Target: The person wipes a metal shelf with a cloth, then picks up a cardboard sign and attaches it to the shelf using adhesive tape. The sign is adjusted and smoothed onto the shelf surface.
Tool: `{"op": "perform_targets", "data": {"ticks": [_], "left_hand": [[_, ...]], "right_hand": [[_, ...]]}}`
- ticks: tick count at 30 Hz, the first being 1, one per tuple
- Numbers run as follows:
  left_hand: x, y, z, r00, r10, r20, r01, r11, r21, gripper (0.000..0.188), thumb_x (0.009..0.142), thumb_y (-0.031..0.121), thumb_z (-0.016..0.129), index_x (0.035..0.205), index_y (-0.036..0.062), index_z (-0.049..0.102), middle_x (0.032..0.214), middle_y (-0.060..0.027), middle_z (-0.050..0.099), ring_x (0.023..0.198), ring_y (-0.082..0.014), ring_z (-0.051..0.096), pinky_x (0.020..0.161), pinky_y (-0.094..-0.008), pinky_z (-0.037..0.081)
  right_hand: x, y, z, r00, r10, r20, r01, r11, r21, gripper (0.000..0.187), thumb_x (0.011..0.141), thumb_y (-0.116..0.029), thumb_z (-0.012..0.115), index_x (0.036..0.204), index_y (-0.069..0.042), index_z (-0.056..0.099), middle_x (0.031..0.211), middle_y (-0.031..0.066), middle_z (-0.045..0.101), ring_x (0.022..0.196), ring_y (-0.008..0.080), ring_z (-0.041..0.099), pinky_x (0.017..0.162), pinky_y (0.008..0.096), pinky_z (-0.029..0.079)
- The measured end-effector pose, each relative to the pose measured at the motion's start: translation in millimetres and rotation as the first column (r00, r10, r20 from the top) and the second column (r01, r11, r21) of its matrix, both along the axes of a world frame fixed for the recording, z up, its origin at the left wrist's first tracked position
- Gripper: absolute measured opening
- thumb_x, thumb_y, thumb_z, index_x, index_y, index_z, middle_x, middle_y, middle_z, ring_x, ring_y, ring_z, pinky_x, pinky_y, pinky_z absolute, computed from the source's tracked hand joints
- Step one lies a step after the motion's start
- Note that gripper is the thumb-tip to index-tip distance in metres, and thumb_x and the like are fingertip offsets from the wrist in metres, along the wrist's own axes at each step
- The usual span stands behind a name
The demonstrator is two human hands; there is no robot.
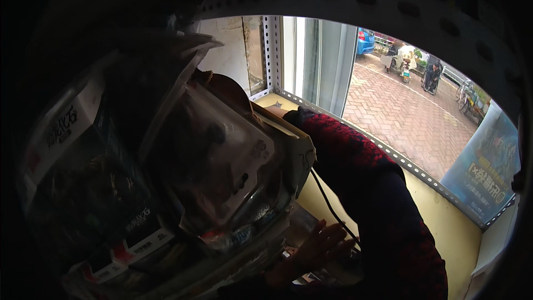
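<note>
My right arm, in a dark sleeve with a red pattern, reaches up from the lower right over a pale yellow shelf board. Only a sliver of my right hand shows beyond the edge of a cardboard box; its fingers are hidden. Low in the middle, in shadow, my left hand has its fingers stretched out and apart, beside a thin black cable. Nearest to both hands is a clear plastic-wrapped package, tilted, with the box edge along its right side.
Dark boxes with white labels stack up at the left. Perforated metal shelf rails frame the yellow shelf board. Past the glass lie a brick pavement, people on it, a blue car and a blue poster.
</note>
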State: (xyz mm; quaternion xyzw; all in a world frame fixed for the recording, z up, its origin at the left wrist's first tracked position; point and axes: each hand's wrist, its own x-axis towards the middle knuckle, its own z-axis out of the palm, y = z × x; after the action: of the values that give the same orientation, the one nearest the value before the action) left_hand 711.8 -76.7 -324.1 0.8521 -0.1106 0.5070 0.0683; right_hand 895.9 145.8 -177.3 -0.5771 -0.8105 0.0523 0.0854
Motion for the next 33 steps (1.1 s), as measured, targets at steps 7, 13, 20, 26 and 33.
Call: {"op": "perform_targets", "data": {"ticks": [7, 13, 20, 26, 33], "left_hand": [[-4, -3, 9, 0.994, 0.063, 0.093, -0.063, 0.998, 0.002, 0.042, 0.088, 0.023, 0.056, 0.127, 0.0125, 0.044, 0.12, -0.0093, 0.048, 0.119, -0.0274, 0.045, 0.101, -0.0495, 0.034], [-30, -3, 59, 0.885, 0.441, -0.147, -0.417, 0.893, 0.171, 0.03, 0.086, 0.017, 0.047, 0.111, 0.0036, 0.057, 0.122, -0.0093, 0.05, 0.125, -0.0265, 0.038, 0.103, -0.0571, 0.023], [-23, 10, 124, 0.385, 0.923, -0.006, -0.864, 0.363, 0.348, 0.019, 0.08, 0.012, 0.057, 0.096, 0.0065, 0.065, 0.113, 0.0014, 0.055, 0.129, -0.0227, 0.032, 0.099, -0.0654, 0.019], [-35, 14, 133, 0.454, 0.891, 0.001, -0.847, 0.432, 0.31, 0.012, 0.078, 0.014, 0.061, 0.087, 0.0123, 0.068, 0.109, 0.0034, 0.056, 0.125, -0.021, 0.032, 0.096, -0.06, 0.024], [-39, 20, 144, 0.456, 0.89, 0.015, -0.847, 0.429, 0.313, 0.014, 0.079, 0.015, 0.06, 0.09, 0.0108, 0.067, 0.107, 0.0028, 0.058, 0.12, -0.0193, 0.034, 0.095, -0.0557, 0.026]], "right_hand": [[6, -30, 3, 0.999, -0.048, 0.021, 0.049, 0.998, -0.046, 0.029, 0.074, -0.015, 0.052, 0.098, -0.004, 0.062, 0.098, 0.0177, 0.062, 0.095, 0.0338, 0.056, 0.076, 0.0407, 0.047], [-3, -31, 0, 0.998, -0.049, 0.026, 0.05, 0.998, -0.045, 0.03, 0.074, -0.015, 0.052, 0.099, -0.004, 0.062, 0.098, 0.0173, 0.062, 0.095, 0.0332, 0.056, 0.077, 0.04, 0.047], [-15, -23, -1, 0.999, -0.022, 0.025, 0.022, 0.999, -0.034, 0.031, 0.073, -0.015, 0.051, 0.101, -0.004, 0.062, 0.098, 0.0169, 0.062, 0.093, 0.0324, 0.056, 0.078, 0.0392, 0.046], [-21, -23, 2, 1.0, 0.004, 0.012, -0.004, 1.0, -0.018, 0.032, 0.073, -0.015, 0.051, 0.102, -0.004, 0.061, 0.098, 0.0166, 0.061, 0.093, 0.0317, 0.056, 0.078, 0.0385, 0.046], [-26, -29, 2, 0.999, 0.038, 0.019, -0.037, 0.999, -0.02, 0.034, 0.073, -0.015, 0.051, 0.103, -0.004, 0.061, 0.099, 0.0162, 0.061, 0.091, 0.0309, 0.056, 0.079, 0.0377, 0.046]]}}
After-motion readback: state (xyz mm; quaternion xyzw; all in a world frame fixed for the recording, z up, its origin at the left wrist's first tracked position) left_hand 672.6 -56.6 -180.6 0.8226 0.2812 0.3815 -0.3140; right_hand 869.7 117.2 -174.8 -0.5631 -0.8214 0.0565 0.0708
